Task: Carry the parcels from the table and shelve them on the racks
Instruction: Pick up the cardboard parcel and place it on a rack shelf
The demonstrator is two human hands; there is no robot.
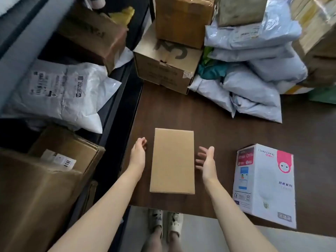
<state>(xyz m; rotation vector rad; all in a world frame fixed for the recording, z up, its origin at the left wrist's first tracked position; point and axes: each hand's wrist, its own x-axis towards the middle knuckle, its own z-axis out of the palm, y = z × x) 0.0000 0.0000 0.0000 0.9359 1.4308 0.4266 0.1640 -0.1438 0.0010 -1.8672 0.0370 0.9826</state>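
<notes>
fingers: left hand (pixel 139 153) loosely curled, right hand (pixel 207 161) spread wide, palm turned inward; neither grips anything
left hand: just beside the left long side of the plain box (pixel 172 161), fingertips close to its edge; cannot tell if they touch
right hand: just beside the right long side of the box, small gap visible
plain box: brown, closed, lying flat, lower centre of frame, near the front edge of the table (pixel 218 128)
white box (pixel 264 184): lower right, light-bulb picture and pink patch on it, on the table, well apart from the plain box
grey mailer bags (pixel 254 73): heaped upper right on the table
marked carton (pixel 167 64): upper centre, black scrawl on top, a taller brown carton (pixel 181 20) stacked on it
rack (pixel 116 99): dark frame along the left of the frame
white bag (pixel 60 93): on the rack, centre left, shipping labels facing up
labelled carton (pixel 61 151): lower left on the rack, barcode label on top
shoes (pixel 164 222): pale, bottom centre, on grey floor below the table edge
</notes>
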